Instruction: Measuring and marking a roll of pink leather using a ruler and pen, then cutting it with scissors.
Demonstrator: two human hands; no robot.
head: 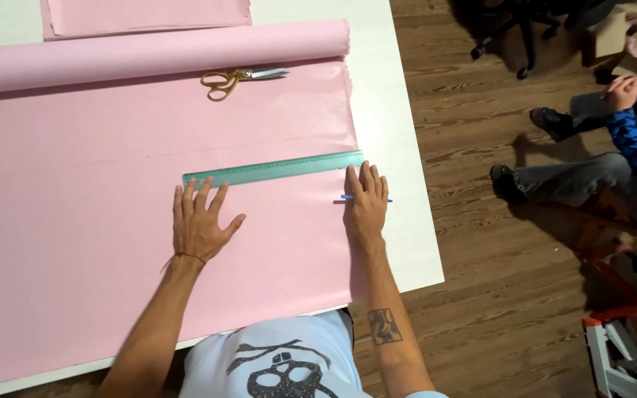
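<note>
On the table: a white table (407, 221) was covered almost wholly by a large pink sheet (75, 221), spread flat, with only a strip along the table's right edge left bare.

Ruler: a long green ruler (274, 169) was laid across the pink sheet, slightly tilted, its right end raised toward the sheet's right edge.

Left hand: the left hand (199, 225) was pressed flat on the sheet, fingers spread and nothing grasped; the fingertips were set against the lower edge of the ruler near its left end. A thin red thread was worn at the wrist.

Right hand: the right hand (366, 206) was laid palm down with fingers held together, near the sheet's right edge, fingertips touching the ruler's right end.

Pen: a blue pen (387, 200) was pinned crosswise under the right hand, only its two ends being seen; whether it was gripped or merely covered could not be told.

Roll: the rest of the pink paper was kept wound in a roll (149, 53) along the far side of the sheet.

Scissors: gold-handled scissors (239, 78) were left on the sheet just beside the roll, well apart from both hands.

Farther back: a second folded pink sheet (149, 15) was seen beyond the roll.

At the right: a seated person (613, 147) in a blue patterned sleeve and dark shoes was placed on the wooden floor (481, 295), apart from the table.
</note>
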